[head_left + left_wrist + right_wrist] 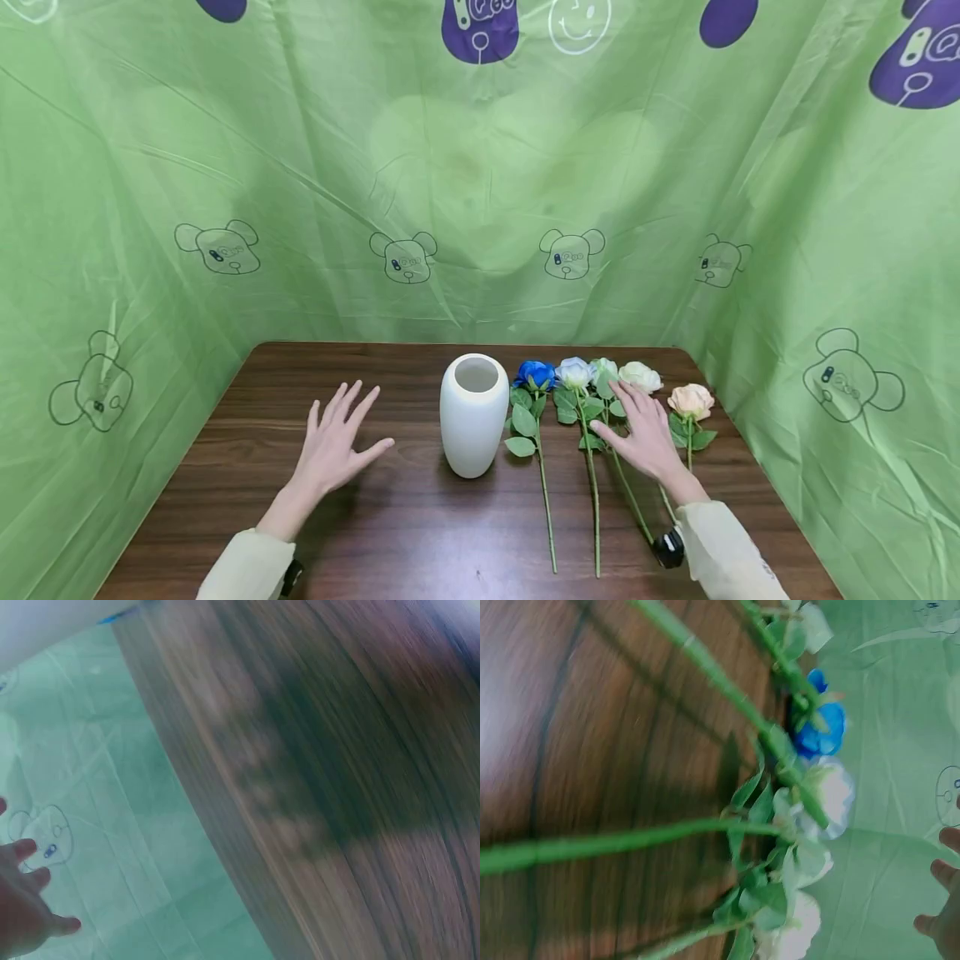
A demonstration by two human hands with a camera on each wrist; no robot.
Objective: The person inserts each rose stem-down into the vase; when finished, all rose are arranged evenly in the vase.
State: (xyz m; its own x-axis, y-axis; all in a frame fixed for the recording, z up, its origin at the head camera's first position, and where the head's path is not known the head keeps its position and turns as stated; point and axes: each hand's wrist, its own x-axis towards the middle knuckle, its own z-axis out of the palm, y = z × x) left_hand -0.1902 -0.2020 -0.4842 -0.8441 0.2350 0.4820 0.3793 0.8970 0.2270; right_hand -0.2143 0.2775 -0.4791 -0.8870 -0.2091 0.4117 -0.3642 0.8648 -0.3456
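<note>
Lying to the right of the white vase (471, 425), side by side, are a blue rose (535, 374), a pale blue rose (574, 374), a greenish-white rose (604, 367), a white rose (642, 377) and a peach rose (691, 402). The blue one is just beside the vase, the peach one well apart from it. Their blooms point away from me and their stems (547, 500) run back towards me, roughly flat along the table (382, 542), whereas the vase stands upright with its mouth facing up; to my eye, that difference between lying stem and standing vase is the relation that matters most. My right hand (645, 433), right of the vase, is clearly the nearer one to the flowers: it is spread over the middle of the row, palm down, its fingers around nothing that I can see, though I can't tell whether they touch a leaf or petal. My left hand (333, 446) is on the vase's other side, fingers spread and holding nothing, its thumb pointing towards the vase but apart from it.
</note>
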